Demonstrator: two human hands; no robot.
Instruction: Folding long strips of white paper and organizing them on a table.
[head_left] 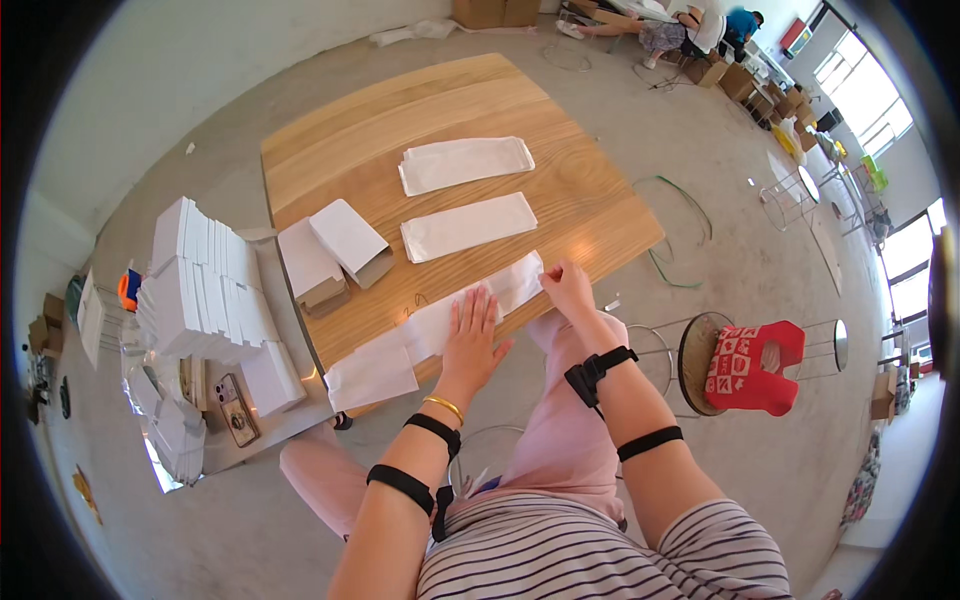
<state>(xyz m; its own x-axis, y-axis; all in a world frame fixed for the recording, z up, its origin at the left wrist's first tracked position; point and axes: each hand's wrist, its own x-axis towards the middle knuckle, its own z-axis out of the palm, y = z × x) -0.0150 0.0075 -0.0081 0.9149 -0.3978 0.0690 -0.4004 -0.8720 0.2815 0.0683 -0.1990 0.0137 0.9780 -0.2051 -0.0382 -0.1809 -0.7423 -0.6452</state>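
A long strip of thin white sheet material (pixel 425 327) lies along the near edge of the wooden table (pixel 560 150); whether it is paper or plastic I cannot tell. My left hand (pixel 474 338) rests flat on it, fingers stretched out. At the strip's right end, the fingertips of my right hand (pixel 569 289) pinch its corner. Another white piece (pixel 372 380) overlaps the strip's left end and hangs slightly past the table edge. Farther back lie two flat white stacks of similar sheets, a nearer stack (pixel 470 228) and a farther stack (pixel 468 166).
Two white cardboard boxes (pixel 350 236) lean together on the table's left. Beyond them, a side table carries piled flat white boxes (pixel 205 290) and a phone (pixel 237 410). A red bag (pixel 755 367) sits on a round stool (pixel 700 350) at right. Other people (pixel 690 30) sit far back.
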